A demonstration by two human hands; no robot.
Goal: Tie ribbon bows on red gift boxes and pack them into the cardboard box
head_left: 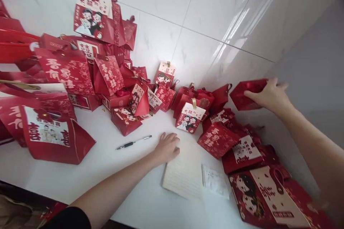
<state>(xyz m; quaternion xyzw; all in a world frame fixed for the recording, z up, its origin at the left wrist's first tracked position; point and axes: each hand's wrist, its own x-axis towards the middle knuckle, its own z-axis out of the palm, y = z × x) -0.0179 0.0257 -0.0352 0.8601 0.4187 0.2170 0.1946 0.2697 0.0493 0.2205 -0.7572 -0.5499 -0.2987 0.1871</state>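
Note:
My right hand (274,96) is closed round the end of a red gift box (248,94), held up above the pile on the right. Resting at the top left edge of a lined notepad (184,175), my left hand (167,147) has loosely bent fingers and nothing visible in it. A pen (133,142) lies on the white table to the left of that hand. Just beyond the hand stands a small red and cream box (190,118) with a cartoon couple on it. A small clear packet (215,181) lies beside the notepad.
Several red gift boxes are heaped on the left, with a large one (53,136) near the front. More boxes line the right side, among them a big one with cartoon faces (268,196). A tiled wall (172,25) rises behind the white table (139,200).

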